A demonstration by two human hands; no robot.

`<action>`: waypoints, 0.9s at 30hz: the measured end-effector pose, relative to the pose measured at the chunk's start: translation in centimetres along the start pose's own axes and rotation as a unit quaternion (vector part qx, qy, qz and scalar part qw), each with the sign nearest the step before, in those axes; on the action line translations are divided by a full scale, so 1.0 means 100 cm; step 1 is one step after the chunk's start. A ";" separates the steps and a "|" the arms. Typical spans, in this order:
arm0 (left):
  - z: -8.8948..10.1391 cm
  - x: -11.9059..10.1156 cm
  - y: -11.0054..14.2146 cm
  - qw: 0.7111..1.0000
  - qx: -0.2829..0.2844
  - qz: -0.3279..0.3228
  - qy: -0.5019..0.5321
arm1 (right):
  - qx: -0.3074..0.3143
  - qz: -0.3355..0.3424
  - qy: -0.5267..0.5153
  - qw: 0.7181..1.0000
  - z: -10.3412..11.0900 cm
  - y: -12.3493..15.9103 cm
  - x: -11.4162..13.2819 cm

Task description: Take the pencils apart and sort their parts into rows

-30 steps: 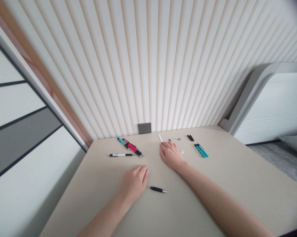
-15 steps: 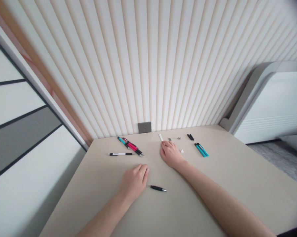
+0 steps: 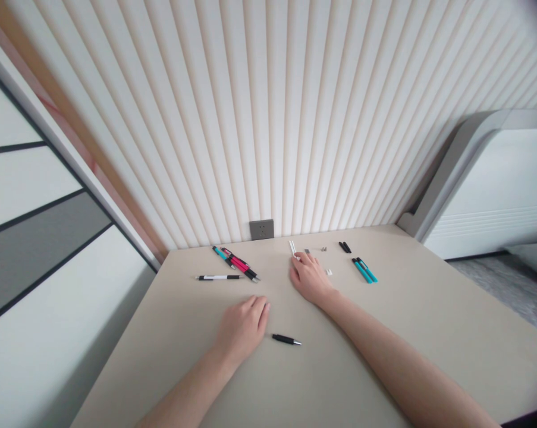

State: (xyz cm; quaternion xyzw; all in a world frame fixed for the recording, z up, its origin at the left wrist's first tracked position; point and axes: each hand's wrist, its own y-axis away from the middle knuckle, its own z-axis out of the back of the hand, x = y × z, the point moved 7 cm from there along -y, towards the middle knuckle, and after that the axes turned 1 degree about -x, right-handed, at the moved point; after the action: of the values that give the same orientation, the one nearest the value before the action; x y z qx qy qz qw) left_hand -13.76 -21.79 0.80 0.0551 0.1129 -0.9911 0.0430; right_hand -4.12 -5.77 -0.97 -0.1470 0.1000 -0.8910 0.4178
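My left hand [image 3: 244, 324] rests palm down on the beige table [image 3: 411, 333], its fingers curled together and holding nothing. The nearest thing to it is a black pen part with a metal tip [image 3: 286, 339], lying just to the right. My right hand [image 3: 309, 277] lies palm down farther forward, fingers slightly apart. Its fingertips are at or very near thin white strips [image 3: 292, 248]. A small grey part [image 3: 307, 251] sits just beyond those fingers, and a small white piece [image 3: 329, 272] lies to the right.
Left of my hands lie a black-and-white pen [image 3: 218, 277], pink-and-black pens [image 3: 241, 266] and a teal pen [image 3: 222, 254]. To the right lie teal-and-black pen parts [image 3: 364, 270], black pen parts [image 3: 344, 247] and small metal bits [image 3: 323, 249]. A wall socket [image 3: 261, 229] sits on the ribbed wall behind.
The view has shifted slightly. The white strips now show as thin separate pieces, and my right fingertips sit close to them. My left hand has barely moved.
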 end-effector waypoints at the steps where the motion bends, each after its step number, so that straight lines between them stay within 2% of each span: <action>1: 0.000 0.000 0.000 1.000 -0.001 0.000 0.000 | -0.001 -0.003 0.002 1.000 0.000 0.000 0.000; 27: -0.001 0.000 -0.001 1.000 -0.005 -0.001 0.001 | -0.013 -0.008 0.010 1.000 0.001 0.000 -0.003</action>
State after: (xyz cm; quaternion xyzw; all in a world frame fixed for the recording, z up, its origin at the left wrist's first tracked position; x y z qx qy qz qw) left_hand -13.80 -21.71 0.74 0.0554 0.1181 -0.9906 0.0418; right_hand -3.97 -5.55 -0.96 -0.1448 0.1144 -0.8943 0.4077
